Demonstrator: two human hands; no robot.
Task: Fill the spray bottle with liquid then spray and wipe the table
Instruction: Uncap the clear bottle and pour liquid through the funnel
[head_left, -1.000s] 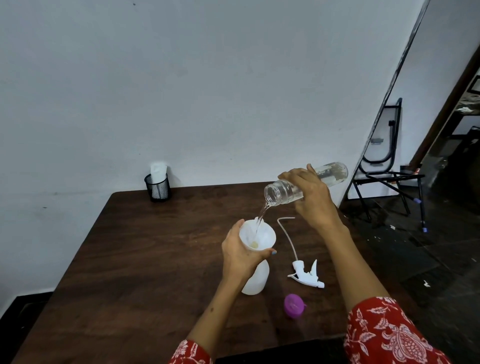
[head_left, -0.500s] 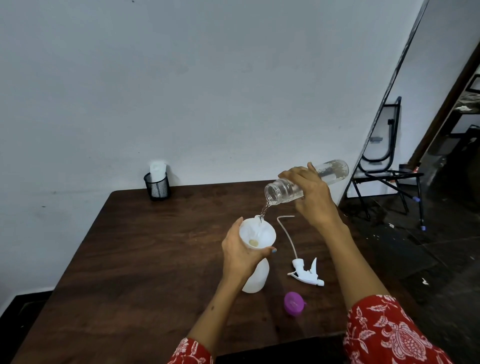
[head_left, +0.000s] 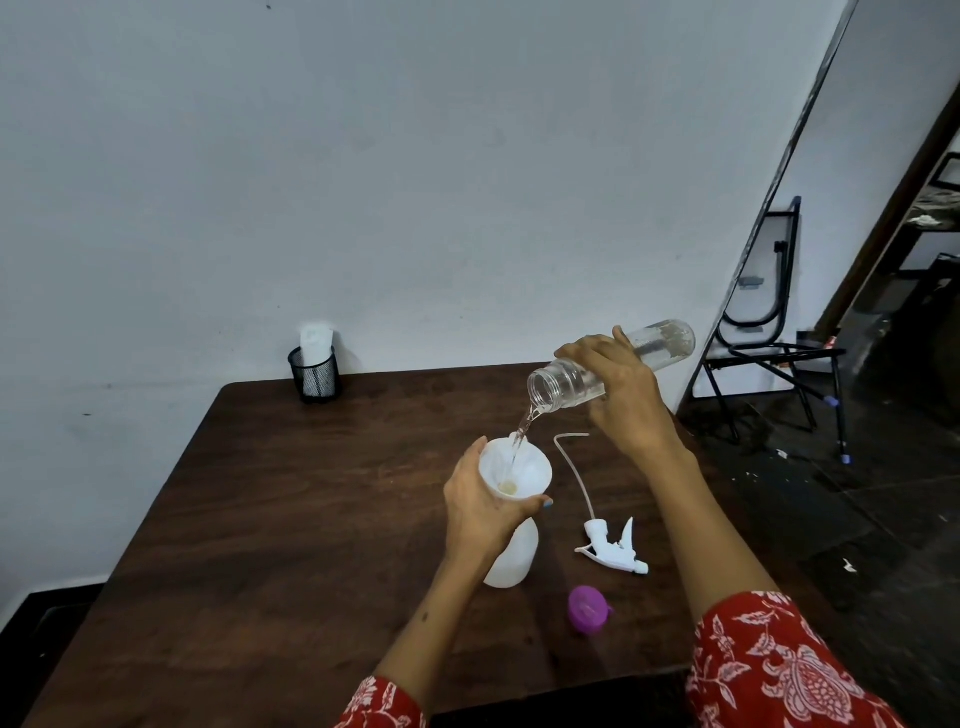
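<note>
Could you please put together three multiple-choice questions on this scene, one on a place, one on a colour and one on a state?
1. Where does the spray trigger head lie?
A. On the table, to the right of the white bottle
B. Inside the mesh cup
C. On the chair

2. What colour is the loose cap near the table's front edge?
A. Green
B. Purple
C. Black

3. What is the state of the clear bottle?
A. Upright and capped
C. Lying on the table
B. Tilted, uncapped and pouring into the funnel

Answers:
1. A: it rests on the table beside the white bottle, its tube trailing away.
2. B: the cap is plainly purple.
3. B: the right hand tips it, and a stream falls into the funnel, which the left hand grips.
</note>
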